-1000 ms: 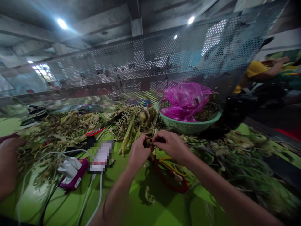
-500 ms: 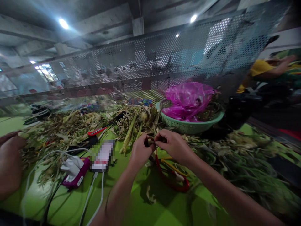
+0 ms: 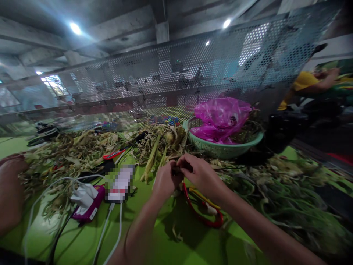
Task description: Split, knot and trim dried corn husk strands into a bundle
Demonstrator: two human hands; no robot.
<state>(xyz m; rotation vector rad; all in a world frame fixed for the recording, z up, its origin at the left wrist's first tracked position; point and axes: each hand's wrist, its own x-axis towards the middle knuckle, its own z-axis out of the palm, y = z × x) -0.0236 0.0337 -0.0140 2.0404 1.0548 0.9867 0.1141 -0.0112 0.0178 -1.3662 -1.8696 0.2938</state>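
Head view. My left hand (image 3: pixel 167 178) and right hand (image 3: pixel 194 167) are hovering together above the middle of the tabletop (image 3: pixel 149 243), fingers curled and nearly meeting; anything they may be gripping is hidden, so I cannot tell. A red loop (image 3: pixel 219 221) is lying just below them, towards the near edge, with a yellow strand (image 3: pixel 202 197) beside it. Dried stalks (image 3: pixel 151 163) are lying just beyond my left hand, before a heap of withered leaves (image 3: pixel 82 147) stretching towards the left edge, where another person's hand (image 3: pixel 12 165) is showing. A green basket (image 3: pixel 226 150) is standing beyond my right hand, holding a magenta bag (image 3: pixel 220 112); a phone (image 3: pixel 120 184) and a purple power block (image 3: pixel 93 208) are lying left of both hands.
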